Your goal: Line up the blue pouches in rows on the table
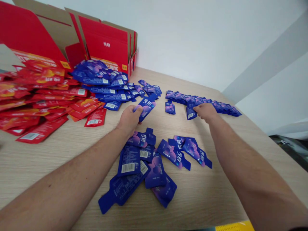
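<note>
Two bare arms (60, 175) reaching in from the near edge, one from each side, over a big light wood table (216, 195). Behind that, a white wall (192, 38). At the far left, flat red cardboard boxes (108, 38) standing on edge, with white writing, 纯耕, on one red side and small yellow labels low down. On the left, a big messy heap of red foil pouches (40, 106), with orange pictures on some and white barcodes on others. Right up against it, a heap of blue foil pouches (103, 85). Far right, a long row of overlapping blue pouches (202, 102). Near the middle, a loose pile of blue pouches (137, 166), some with barcodes up, and just to its right a small group of blue pouches (185, 152) with the same white 纯耕 writing. Lots of bare wood near and to the right, and only thin gaps between the blue groups.

Left hand (130, 120): fingers curled shut on one end of a blue pouch (147, 107) marked 纯耕. Right hand (204, 112): fingers close together, tips down on a blue pouch (191, 113) at the near side of the row, with no telling if it has a real hold. Between the hands, one lone blue pouch (170, 108) flat on the wood.
</note>
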`<state>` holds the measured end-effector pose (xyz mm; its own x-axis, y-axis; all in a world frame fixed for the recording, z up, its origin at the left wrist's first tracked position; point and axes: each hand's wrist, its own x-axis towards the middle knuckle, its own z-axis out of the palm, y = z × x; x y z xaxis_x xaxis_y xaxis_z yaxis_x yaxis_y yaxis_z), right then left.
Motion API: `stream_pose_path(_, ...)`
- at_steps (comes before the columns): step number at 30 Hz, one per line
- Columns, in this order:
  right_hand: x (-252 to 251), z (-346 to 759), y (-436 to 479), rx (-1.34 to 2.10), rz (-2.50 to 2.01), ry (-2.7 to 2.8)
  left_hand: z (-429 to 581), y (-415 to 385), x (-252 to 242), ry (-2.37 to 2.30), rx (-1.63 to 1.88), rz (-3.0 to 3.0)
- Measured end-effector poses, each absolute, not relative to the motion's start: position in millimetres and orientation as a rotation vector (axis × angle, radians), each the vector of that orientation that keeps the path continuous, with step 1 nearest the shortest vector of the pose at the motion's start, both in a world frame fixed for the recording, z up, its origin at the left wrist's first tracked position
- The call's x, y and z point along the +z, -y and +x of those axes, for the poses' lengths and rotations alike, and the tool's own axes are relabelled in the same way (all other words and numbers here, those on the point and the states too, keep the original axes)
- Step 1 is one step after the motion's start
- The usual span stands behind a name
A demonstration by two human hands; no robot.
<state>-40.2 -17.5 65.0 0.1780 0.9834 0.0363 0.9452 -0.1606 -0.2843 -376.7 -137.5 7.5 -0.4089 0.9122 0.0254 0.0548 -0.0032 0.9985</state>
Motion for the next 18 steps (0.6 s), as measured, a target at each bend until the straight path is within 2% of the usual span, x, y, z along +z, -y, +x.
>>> stream_pose_path(3, 76.4, -44.7, 23.2, -0.282, -2.214, 2.162, -376.2, 138.0, 8.8, -1.589, 1.486, 1.071)
stream_pose_path(5, 76.8, -56.6, 28.9, -0.356, -2.180, 2.256, -375.8, 138.8, 9.9, -1.621, 1.477, 1.095)
stream_pose_path(13, 57.4, -58.8, 46.0, -0.002, -1.957, 2.344, -376.1, 141.0, 10.1, -1.604, 1.500, 1.081)
stream_pose_path(18, 38.0, -41.0, 56.0, 0.175, -1.711, 2.609, -375.5, 141.4, 11.9, -1.630, 1.476, 1.104)
